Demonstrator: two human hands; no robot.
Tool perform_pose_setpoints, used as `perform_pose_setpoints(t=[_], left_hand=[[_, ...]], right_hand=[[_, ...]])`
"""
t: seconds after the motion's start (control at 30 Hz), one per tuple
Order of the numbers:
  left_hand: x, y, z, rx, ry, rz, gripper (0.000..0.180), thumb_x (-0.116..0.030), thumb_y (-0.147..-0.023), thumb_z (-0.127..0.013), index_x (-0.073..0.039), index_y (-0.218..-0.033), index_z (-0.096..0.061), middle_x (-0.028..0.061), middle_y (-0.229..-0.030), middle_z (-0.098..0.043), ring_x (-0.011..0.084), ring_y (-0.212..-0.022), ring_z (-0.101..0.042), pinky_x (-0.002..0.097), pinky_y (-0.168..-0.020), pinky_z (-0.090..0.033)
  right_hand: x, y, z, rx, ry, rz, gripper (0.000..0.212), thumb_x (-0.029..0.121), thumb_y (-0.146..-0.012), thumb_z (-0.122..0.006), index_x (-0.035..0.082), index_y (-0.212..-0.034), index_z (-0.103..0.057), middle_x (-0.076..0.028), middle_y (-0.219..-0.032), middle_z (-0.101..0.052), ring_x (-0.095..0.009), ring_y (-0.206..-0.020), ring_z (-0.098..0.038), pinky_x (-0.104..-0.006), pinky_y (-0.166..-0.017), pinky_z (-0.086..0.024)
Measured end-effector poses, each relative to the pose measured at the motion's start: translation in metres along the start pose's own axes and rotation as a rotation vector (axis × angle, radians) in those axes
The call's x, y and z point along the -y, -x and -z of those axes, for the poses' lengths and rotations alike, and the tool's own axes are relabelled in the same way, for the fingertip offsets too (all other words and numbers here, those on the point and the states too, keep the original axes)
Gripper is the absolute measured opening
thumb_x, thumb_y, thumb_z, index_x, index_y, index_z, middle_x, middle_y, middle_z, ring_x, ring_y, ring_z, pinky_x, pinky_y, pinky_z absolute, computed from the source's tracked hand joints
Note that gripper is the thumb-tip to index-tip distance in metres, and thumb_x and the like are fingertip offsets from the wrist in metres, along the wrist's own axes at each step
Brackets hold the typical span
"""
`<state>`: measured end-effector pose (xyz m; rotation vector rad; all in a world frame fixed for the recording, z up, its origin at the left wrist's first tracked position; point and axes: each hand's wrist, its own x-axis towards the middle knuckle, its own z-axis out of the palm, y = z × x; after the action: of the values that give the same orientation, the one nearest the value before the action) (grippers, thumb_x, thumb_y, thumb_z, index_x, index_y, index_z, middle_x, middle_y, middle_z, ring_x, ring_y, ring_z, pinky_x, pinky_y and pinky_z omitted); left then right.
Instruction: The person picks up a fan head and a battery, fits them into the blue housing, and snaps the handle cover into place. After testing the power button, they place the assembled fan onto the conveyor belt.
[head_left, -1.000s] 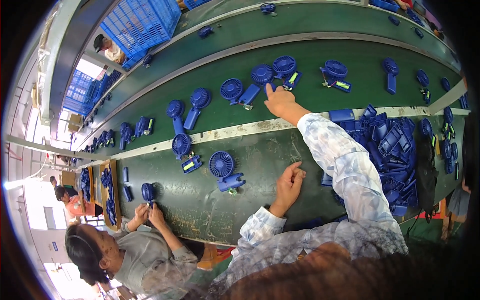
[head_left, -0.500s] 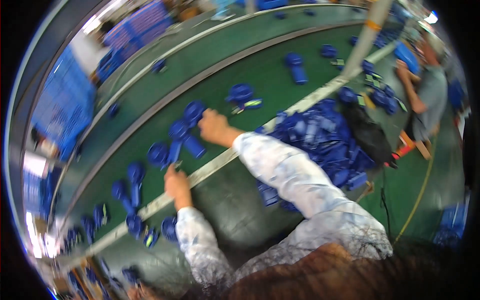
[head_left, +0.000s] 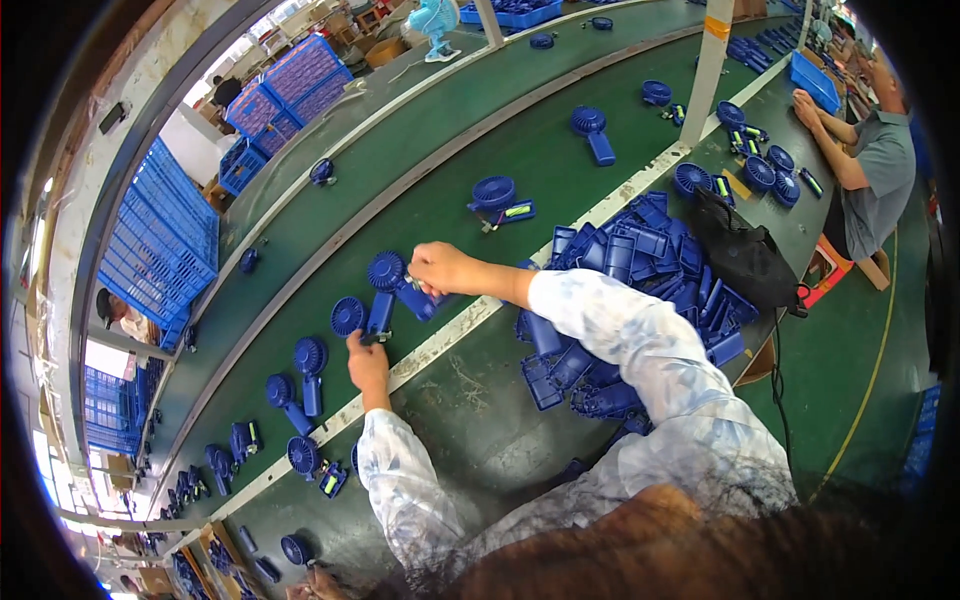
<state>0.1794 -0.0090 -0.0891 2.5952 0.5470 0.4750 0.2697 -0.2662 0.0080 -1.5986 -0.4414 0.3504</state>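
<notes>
My right hand [head_left: 445, 272] reaches over the green belt, its fingers closed by the handle of a blue handheld fan [head_left: 386, 270]. A small pale bit shows at its fingertips; what it grips is mostly hidden. My left hand [head_left: 369, 372] is lower and to the left at the belt's near edge, thumb and finger pinched at a small dark piece [head_left: 375, 338] that I cannot make out. Just beyond that piece lies the end of another blue handle [head_left: 380, 312], next to a round fan head [head_left: 348, 316].
More blue fans [head_left: 310, 355] lie along the belt. A heap of blue plastic casings [head_left: 620, 250] sits right of my right arm, beside a black bag [head_left: 745, 255]. A white post [head_left: 706, 75] rises at the belt's edge. A seated co-worker [head_left: 875, 150] is at the right.
The view has shifted and become sharper. My right hand has gone from beside a fan head to beside a fan's handle. My left hand stays near a handle's end.
</notes>
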Motion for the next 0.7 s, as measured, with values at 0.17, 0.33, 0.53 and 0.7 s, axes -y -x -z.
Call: perform_pose_setpoints(t=[0.17, 0.33, 0.53, 0.7], left_hand=[[-0.021, -0.008, 0.014, 0.186, -0.257, 0.047, 0.031, -0.024, -0.08, -0.058, -0.017, -0.11, -0.06, 0.0193, -0.095, -0.069, 0.0375, -0.089, -0.066, 0.0479, -0.075, -0.051], [-0.014, -0.004, 0.028, 0.104, -0.303, -0.064, 0.013, -0.025, -0.084, -0.061, -0.015, -0.092, -0.061, 0.0162, -0.081, -0.069, 0.037, -0.08, -0.067, 0.0496, -0.068, -0.051], [0.004, 0.054, 0.081, -0.161, 0.153, -0.299, 0.008, -0.012, -0.083, -0.066, -0.006, -0.086, -0.062, 0.0154, -0.081, -0.064, 0.0357, -0.073, -0.063, 0.0434, -0.064, -0.049], [0.025, 0.15, 0.148, -0.186, 0.164, -0.257, 0.006, -0.003, -0.082, -0.067, -0.002, -0.082, -0.061, 0.014, -0.078, -0.062, 0.0298, -0.068, -0.061, 0.0373, -0.062, -0.049]], right_hand=[[0.006, 0.106, -0.034, 0.332, 0.122, 0.209, 0.026, 0.022, -0.09, -0.056, 0.001, -0.074, -0.054, -0.011, -0.061, -0.063, -0.02, -0.053, -0.063, -0.0362, -0.05, -0.048], [-0.031, 0.189, -0.075, 0.655, 0.573, 0.405, 0.023, 0.024, -0.086, -0.055, 0.002, -0.077, -0.057, -0.02, -0.066, -0.061, -0.041, -0.067, -0.063, -0.05, -0.061, -0.051], [-0.013, 0.196, -0.066, 0.708, 0.693, 0.59, 0.019, 0.025, -0.085, -0.058, 0.008, -0.077, -0.058, -0.01, -0.078, -0.061, -0.032, -0.071, -0.064, -0.0462, -0.06, -0.052], [-0.002, 0.136, -0.048, 0.359, 0.75, 0.402, 0.027, 0.025, -0.08, -0.069, 0.005, -0.096, -0.061, -0.014, -0.094, -0.061, -0.035, -0.085, -0.062, -0.0426, -0.074, -0.051]])
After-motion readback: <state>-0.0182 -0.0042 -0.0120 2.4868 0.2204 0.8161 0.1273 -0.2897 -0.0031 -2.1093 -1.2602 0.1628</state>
